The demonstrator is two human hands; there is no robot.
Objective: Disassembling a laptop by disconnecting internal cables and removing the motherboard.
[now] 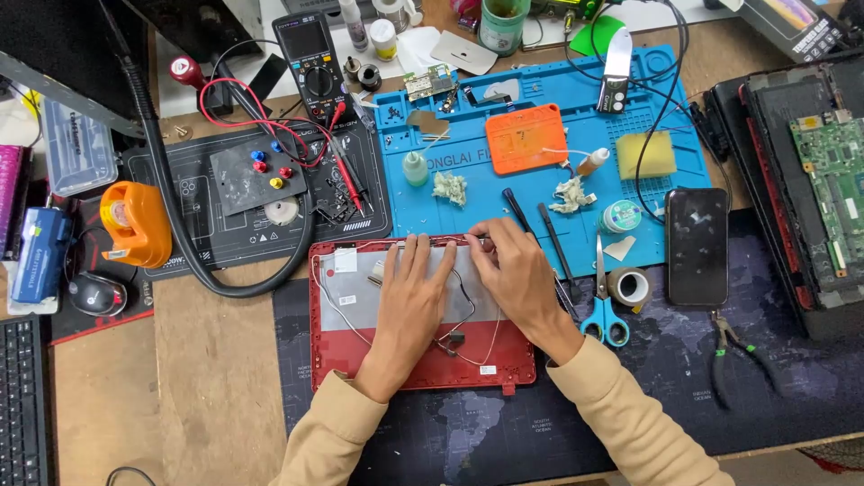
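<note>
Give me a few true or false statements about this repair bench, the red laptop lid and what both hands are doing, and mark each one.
1. Both hands rest on the red laptop lid. True: the left hand lies flat and the right hand pinches at its top edge.
2. The blue-handled scissors lie left of the lid. False: they lie to its right.
3. The right hand grips the pliers. False: the pliers lie untouched on the dark mat.
4. A dark phone lies face up right of the scissors. True.
5. The orange pad sits on the blue mat. True.
</note>
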